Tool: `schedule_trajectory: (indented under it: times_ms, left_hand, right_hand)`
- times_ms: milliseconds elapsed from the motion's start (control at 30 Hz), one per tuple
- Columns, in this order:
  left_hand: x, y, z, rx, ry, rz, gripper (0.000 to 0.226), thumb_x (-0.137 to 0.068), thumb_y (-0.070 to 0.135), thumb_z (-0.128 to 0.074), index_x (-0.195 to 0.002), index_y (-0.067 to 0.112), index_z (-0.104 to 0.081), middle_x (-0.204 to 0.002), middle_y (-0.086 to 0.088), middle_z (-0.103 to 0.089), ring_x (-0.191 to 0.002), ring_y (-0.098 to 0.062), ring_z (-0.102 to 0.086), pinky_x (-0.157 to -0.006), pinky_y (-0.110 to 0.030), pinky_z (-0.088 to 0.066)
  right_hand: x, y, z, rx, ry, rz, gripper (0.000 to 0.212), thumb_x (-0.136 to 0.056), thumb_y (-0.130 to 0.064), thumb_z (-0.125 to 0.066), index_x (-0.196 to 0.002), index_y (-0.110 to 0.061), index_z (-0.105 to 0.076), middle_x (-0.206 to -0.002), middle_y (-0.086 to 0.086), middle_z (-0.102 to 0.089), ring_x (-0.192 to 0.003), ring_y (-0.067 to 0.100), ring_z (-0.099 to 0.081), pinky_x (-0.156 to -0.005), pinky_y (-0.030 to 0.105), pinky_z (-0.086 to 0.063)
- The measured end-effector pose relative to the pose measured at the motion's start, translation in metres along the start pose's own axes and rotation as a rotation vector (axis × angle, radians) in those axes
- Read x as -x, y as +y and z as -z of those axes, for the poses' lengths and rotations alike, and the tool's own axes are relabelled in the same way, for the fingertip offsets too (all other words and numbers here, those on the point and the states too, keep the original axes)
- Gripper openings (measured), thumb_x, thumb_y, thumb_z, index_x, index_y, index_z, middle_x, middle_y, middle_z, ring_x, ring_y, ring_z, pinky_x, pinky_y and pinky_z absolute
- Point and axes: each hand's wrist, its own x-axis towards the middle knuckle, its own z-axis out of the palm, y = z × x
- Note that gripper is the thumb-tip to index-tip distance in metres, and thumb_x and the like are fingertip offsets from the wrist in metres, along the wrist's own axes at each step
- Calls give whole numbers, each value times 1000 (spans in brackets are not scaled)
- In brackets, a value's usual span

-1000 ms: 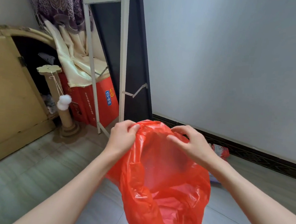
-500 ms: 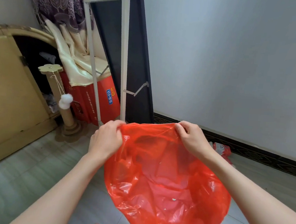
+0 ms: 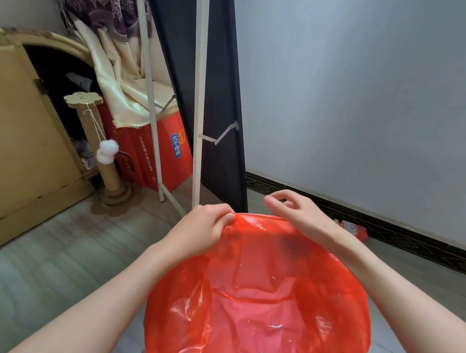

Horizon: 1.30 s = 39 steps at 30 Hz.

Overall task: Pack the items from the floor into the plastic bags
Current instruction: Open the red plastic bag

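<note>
Red plastic bag (image 3: pixel 259 302) hangs in front of you, low centre of view, mouth spread wide toward you, translucent and crinkled, some dark shape showing through near the top edge. Your left hand (image 3: pixel 200 232) pinches the bag's upper rim at its left corner, fingers curled over the plastic. Your right hand (image 3: pixel 300 219) sits at the rim's right side, wrist against the plastic, fingers loosely curled and lifted above the edge; you can't tell if the thumb grips the rim. Just right of that wrist, a small red-and-white packet (image 3: pixel 353 230) lies on the floor by the dark baseboard (image 3: pixel 415 238). Behind the bag stands a white metal frame (image 3: pixel 199 105) against a dark panel (image 3: pixel 218 92). Left of that, a red carton (image 3: pixel 156 154) under cream cloth (image 3: pixel 117 80), then a cat scratching post (image 3: pixel 102 142) with a white pompom (image 3: pixel 106 151), and a yellow cabinet (image 3: pixel 17 133).
</note>
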Motion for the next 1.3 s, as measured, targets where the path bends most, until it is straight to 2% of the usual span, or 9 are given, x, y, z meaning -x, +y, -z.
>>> schedule_trajectory:
  times_ms: [133, 233, 600, 833, 933, 1033, 1133, 1233, 1300]
  left_hand:
    - [-9, -7, 5, 62, 10, 87, 24, -95, 19, -45, -81, 13, -62, -79, 1, -63, -76, -11, -55, -70, -24, -37]
    - [-8, -13, 9, 98, -31, 126, 24, -93, 34, -48, -69, 31, -54, -67, 16, -59, -68, -2, -54, -69, -29, -41]
    - [-51, -80, -61, -684, -241, -102, 34, -93, 12, -38, -122, 22, -51, -102, -5, -50, -97, -27, -50, -70, -37, -36]
    - [-66, -136, -164, -670, -213, -188, 34, -80, 22, -48, -113, 17, -57, -107, -7, -60, -101, -28, -56, -84, -39, -38]
    - [-42, -154, -214, -668, -489, -220, 33, -82, 38, -37, -91, 22, -64, -100, -3, -64, -104, -26, -59, -93, -42, -37]
    - [-26, -176, -243, -723, -642, -210, 43, -82, 45, -32, -92, 25, -70, -109, -3, -67, -114, -27, -57, -102, -48, -35]
    - [-29, -184, -251, -705, -705, -234, 46, -84, 47, -32, -101, 25, -69, -117, -6, -65, -119, -29, -54, -106, -53, -29]
    - [-36, -182, -248, -694, -756, -257, 50, -87, 47, -27, -108, 25, -67, -124, -6, -61, -126, -31, -47, -106, -59, -26]
    - [-35, -185, -250, -726, -821, -316, 50, -96, 45, -20, -125, 24, -55, -143, -6, -43, -140, -31, -22, -112, -58, 1]
  right_hand:
    - [8, 3, -6, 533, 3, 313, 58, -60, -78, -45, -104, -41, -55, -108, -18, -55, -99, 4, -49, -81, 31, -44]
    - [-2, 12, -14, 692, 75, 569, 30, -82, -40, -47, -86, -17, -66, -99, 2, -59, -91, 23, -52, -71, 41, -50]
    - [-62, 102, -40, 354, -295, -254, 28, -94, -16, -48, -70, -10, -61, -60, -3, -56, -54, 9, -48, -44, 13, -35]
    - [-106, 207, -103, 401, -158, -367, 34, -94, -16, -44, -60, -19, -41, -95, 20, -66, -93, 35, -59, -74, 36, -42]
    - [-108, 237, -112, 580, -161, -326, 12, -86, -10, -47, -95, -9, -55, -111, 23, -59, -104, 40, -54, -82, 42, -44]
    - [-106, 257, -107, 817, -32, -70, 59, -71, -2, -63, -128, -5, -46, -129, 23, -49, -115, 41, -49, -92, 49, -45]
    - [-108, 257, -110, 904, 67, 587, 43, -75, -2, -55, -117, -7, -57, -123, 21, -58, -114, 37, -54, -99, 49, -42]
    - [-114, 256, -119, 965, -215, 891, 27, -77, -23, -61, -101, -13, -69, -117, 15, -64, -114, 33, -58, -104, 49, -36]
    - [-131, 265, -120, 1194, -392, 769, 59, -58, -47, -76, -109, -19, -68, -122, 14, -63, -121, 34, -52, -108, 57, -21]
